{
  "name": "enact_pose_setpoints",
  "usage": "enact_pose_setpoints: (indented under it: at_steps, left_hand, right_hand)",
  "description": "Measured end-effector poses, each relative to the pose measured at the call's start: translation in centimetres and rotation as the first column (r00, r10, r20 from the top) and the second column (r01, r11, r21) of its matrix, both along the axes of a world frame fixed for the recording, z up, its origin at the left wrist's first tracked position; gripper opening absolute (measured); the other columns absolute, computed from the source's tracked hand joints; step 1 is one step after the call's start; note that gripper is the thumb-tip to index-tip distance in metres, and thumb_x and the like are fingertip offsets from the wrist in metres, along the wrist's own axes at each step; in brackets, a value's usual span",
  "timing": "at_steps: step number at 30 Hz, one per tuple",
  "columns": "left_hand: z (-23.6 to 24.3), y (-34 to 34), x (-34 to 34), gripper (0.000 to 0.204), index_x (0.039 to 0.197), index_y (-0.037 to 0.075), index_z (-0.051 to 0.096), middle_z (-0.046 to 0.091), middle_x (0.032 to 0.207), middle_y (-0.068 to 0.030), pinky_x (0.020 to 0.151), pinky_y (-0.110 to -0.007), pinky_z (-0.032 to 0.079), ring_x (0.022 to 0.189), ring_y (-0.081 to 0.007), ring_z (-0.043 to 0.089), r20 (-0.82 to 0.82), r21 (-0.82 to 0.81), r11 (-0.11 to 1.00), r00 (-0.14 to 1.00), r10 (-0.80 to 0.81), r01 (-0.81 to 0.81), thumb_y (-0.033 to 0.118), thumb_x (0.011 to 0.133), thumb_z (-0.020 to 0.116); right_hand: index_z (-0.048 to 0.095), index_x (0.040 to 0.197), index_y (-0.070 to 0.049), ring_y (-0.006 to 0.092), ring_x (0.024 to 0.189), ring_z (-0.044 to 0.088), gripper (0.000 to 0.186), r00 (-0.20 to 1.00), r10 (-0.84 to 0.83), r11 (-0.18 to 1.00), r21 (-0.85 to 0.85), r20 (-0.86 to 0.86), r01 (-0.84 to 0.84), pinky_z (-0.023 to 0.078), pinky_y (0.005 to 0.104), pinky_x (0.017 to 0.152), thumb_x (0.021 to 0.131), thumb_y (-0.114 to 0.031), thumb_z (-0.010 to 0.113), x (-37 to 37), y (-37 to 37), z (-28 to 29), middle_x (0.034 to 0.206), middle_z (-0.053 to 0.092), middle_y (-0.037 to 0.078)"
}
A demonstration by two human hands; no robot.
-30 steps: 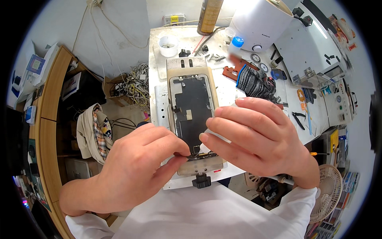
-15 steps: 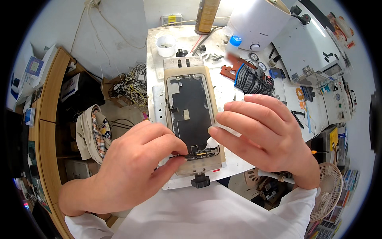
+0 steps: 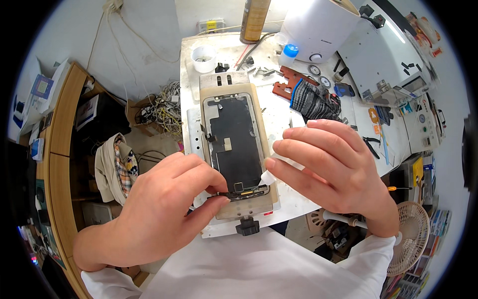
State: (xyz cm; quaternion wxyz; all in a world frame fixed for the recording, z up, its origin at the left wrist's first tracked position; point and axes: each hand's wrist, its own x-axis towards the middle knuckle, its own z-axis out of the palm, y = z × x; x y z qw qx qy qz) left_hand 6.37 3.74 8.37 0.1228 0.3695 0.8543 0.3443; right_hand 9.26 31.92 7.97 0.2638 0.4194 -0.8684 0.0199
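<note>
A phone screen assembly [image 3: 239, 154], dark with a pale metal border, lies back side up in a tan holding fixture [image 3: 265, 134] with a black knob [image 3: 247, 226] at its near end. My left hand [image 3: 167, 207] pinches the left end of a thin dark strip [image 3: 244, 195] along the screen's near edge, thumb and forefinger closed. My right hand [image 3: 328, 167] hovers over the fixture's right side, holding a small white-tipped applicator [image 3: 268, 178]. Its white tip is at the right end of the strip; the fingers hide most of its body. The remaining right fingers are loosely curled.
Behind the fixture stand a white cup [image 3: 203, 59], a spray can [image 3: 255, 21], a blue-capped bottle [image 3: 289, 54] and a white cylindrical appliance [image 3: 318, 30]. A grey knit glove [image 3: 314, 98] lies on a reddish-brown bracket [image 3: 285, 88]. Pliers [image 3: 371, 145] rest at right; a fan [image 3: 411, 239] stands below.
The whole view has shifted slightly left. The white tip in my right hand has moved a little to the right relative to the screen. My left hand keeps its pinch.
</note>
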Motion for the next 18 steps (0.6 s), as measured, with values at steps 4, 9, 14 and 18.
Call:
enact_pose_setpoints:
  at_steps: [4, 9, 14, 18]
  left_hand:
    - [-0.2, -0.1, 0.0, 0.016, 0.094, 0.004, 0.067, 0.063, 0.086, -0.0059, 0.065, -0.032, 0.047, 0.079, -0.0208, 0.057, 0.005, 0.009, 1.000, 1.000, 0.027, -0.027, 0.002, 0.082, 0.079]
    - [0.0, 0.1, -0.1, 0.016, 0.091, 0.004, 0.066, 0.062, 0.083, -0.0050, 0.064, -0.032, 0.044, 0.074, -0.0201, 0.054, 0.036, 0.023, 0.999, 0.999, 0.027, -0.028, 0.002, 0.082, 0.079]
    - [0.1, 0.2, -0.1, 0.016, 0.091, 0.004, 0.066, 0.062, 0.082, -0.0047, 0.064, -0.032, 0.043, 0.073, -0.0193, 0.053, 0.085, 0.024, 0.999, 0.996, 0.028, -0.030, 0.002, 0.083, 0.079]
    - [0.0, 0.2, -0.3, 0.014, 0.091, 0.004, 0.067, 0.059, 0.080, -0.0046, 0.062, -0.031, 0.042, 0.072, -0.0184, 0.053, 0.076, 0.011, 1.000, 0.997, 0.007, -0.008, 0.003, 0.084, 0.078]
  right_hand:
    - [0.071, 0.123, -0.014, 0.0252, 0.108, 0.068, 0.048, 0.985, -0.012, 0.989, -0.147, 0.170, 0.037, 0.057, 0.0398, 0.093, 0.077, -0.002, 0.079, -1.2, 2.2, 0.4, 0.118, 0.068, 0.009]
    - [0.065, 0.130, -0.007, 0.0263, 0.118, 0.065, 0.045, 0.757, 0.009, 0.663, -0.570, 0.653, 0.484, 0.053, 0.0409, 0.103, 0.087, -0.006, 0.075, -4.4, 5.1, -5.0, 0.125, 0.067, 0.011]
    - [0.059, 0.132, -0.003, 0.0256, 0.113, 0.069, 0.052, 0.615, -0.182, 0.628, -0.391, 0.767, 0.673, 0.054, 0.0363, 0.098, 0.085, -0.013, 0.079, -6.4, 5.5, -12.5, 0.121, 0.070, 0.014]
    - [0.056, 0.134, -0.004, 0.0257, 0.111, 0.069, 0.053, 0.632, -0.230, 0.596, -0.406, 0.740, 0.693, 0.055, 0.0383, 0.094, 0.085, -0.010, 0.075, -5.1, 5.6, -12.8, 0.120, 0.070, 0.013]
